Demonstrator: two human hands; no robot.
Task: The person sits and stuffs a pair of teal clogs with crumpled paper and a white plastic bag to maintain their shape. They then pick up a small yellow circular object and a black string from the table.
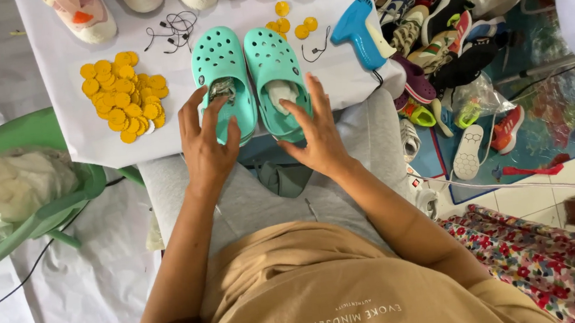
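Two teal foam clogs lie side by side, toes away from me, on a white-covered board (70, 132) over my knees. My left hand (206, 144) rests on the heel end of the left clog (222, 63), fingers reaching into the opening where crumpled paper sits. My right hand (314, 133) lies flat with fingers spread on the heel of the right clog (273, 62), which has white stuffing inside. Neither hand lifts a clog off the board.
A heap of yellow round discs (122, 96) lies left of the clogs, a few more (293, 22) beyond them. A blue tagging gun (359, 27) and black loops (172, 29) are on the board. Pale shoes (87, 16) line the far edge. Several shoes (443, 37) pile at right; a green chair (34, 197) stands left.
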